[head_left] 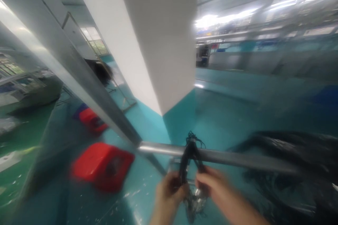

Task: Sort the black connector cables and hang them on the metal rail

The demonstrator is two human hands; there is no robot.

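A bundle of black cables (187,156) hangs looped over a horizontal metal rail (227,156), with thin loose ends sticking up at its top. Below the rail, my left hand (170,190) is closed around the left side of the bundle. My right hand (211,182) is closed on its right side, fingertips partly hidden behind it. Between and under my hands the lower end looks shiny, perhaps wrapped in clear plastic; blur hides the detail.
A slanting metal post (102,98) joins the rail at its left end. Behind it stands a white and teal pillar (163,59). Red plastic stools (102,165) sit on the floor at left. More black bundles (290,147) hang along the rail at right.
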